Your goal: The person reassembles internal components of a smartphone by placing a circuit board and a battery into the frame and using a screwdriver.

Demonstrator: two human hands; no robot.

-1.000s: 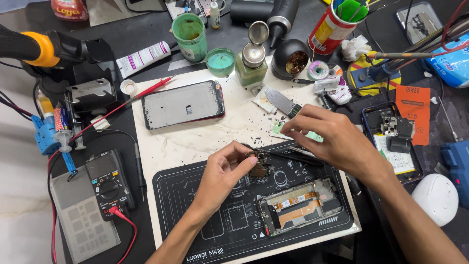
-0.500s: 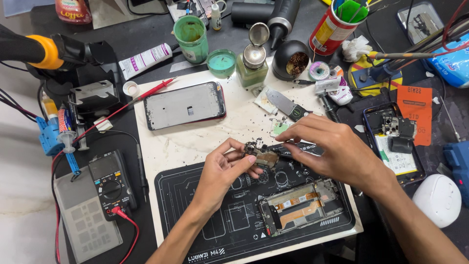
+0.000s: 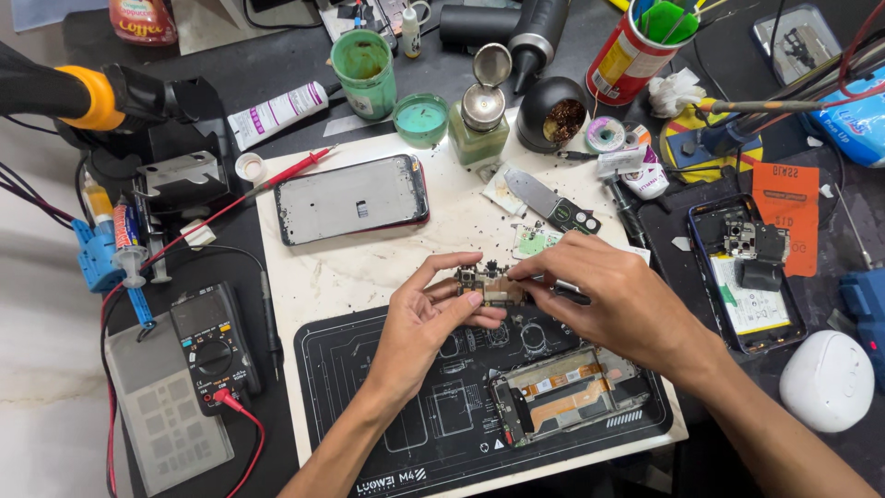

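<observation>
Cluttered with repair gear, the dark table carries a pale marble-patterned slab near its middle, speckled with small dark crumbs, and a black printed work mat overlaps the slab's near edge. Both hands meet just above the mat's far edge: the left hand pinches a small circuit board between thumb and fingertips, and the right hand closes on the same board from the other side while gripping a thin metal tool, whose tip I cannot make out. On the mat's right part lies an opened phone frame with copper-coloured strips inside. Toward the slab's far left corner rests a phone with a red rim, face down. Along the table's far edge stand a green cup, a small green-lidded jar, a metal-topped bottle and a red can of tools. At the left edge sit a black multimeter with red leads and a grey pad. By the right edge lie another opened phone, an orange card and a white rounded object.
</observation>
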